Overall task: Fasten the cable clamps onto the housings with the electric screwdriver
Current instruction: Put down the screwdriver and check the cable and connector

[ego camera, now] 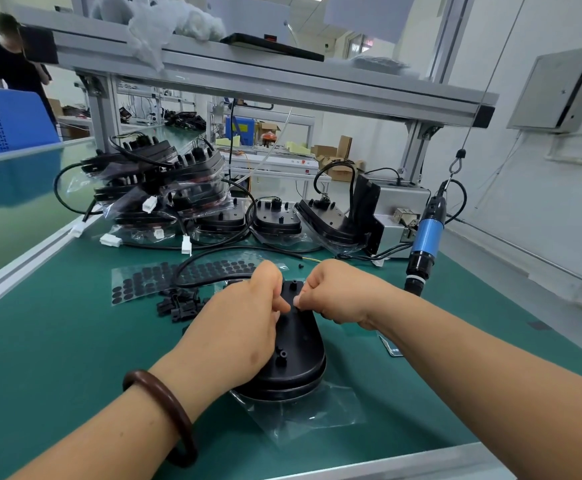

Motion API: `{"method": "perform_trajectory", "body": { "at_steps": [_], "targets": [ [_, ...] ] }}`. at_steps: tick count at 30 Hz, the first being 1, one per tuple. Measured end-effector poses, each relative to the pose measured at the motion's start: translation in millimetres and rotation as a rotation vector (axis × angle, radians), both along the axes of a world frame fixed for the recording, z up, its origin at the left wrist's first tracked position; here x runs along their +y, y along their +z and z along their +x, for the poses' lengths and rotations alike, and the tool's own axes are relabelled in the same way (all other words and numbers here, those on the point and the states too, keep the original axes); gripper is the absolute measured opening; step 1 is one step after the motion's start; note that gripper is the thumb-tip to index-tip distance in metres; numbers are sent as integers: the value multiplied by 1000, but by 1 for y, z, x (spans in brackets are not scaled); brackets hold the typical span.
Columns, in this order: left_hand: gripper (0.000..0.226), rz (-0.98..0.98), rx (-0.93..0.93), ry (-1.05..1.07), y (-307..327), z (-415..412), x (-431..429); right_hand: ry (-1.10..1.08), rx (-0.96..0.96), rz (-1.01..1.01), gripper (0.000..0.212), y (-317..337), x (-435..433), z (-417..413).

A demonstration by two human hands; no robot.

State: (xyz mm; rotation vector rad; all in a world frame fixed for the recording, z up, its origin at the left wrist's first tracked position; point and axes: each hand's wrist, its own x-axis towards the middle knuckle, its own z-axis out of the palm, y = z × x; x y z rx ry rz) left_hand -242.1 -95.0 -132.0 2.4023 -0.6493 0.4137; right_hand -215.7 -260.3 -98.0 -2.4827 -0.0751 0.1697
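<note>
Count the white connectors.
6 white connectors: one at the mat's left edge, one right of it, two among the bagged housings, one before them, one near the screwdriver. More may be hidden.

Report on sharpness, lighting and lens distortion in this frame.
Head view: even light, soft shadows only; the left hand and right hand at the housing are sharp; the stacked housings behind look softer, slightly smeared; the shelf frame bows from the wide-angle lens; mild sheen on the plastic bag.
</note>
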Motion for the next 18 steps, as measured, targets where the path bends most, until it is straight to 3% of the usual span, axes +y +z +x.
{"method": "perform_trajectory", "body": {
  "at_steps": [5,9,12,18],
  "targets": [
    [27,146,-24,-34,-3,3,0,-9,9,-25,34,2,2,1],
    [27,235,-34,-37,-3,7,-2,-8,37,-35,22,4,1,1],
    [28,271,-47,-41,-1,9,-3,-4,59,-12,28,7,0,2],
    [36,311,-76,-73,-1,7,-4,-109,-46,-37,29,16,-9,10]
  ]
}}
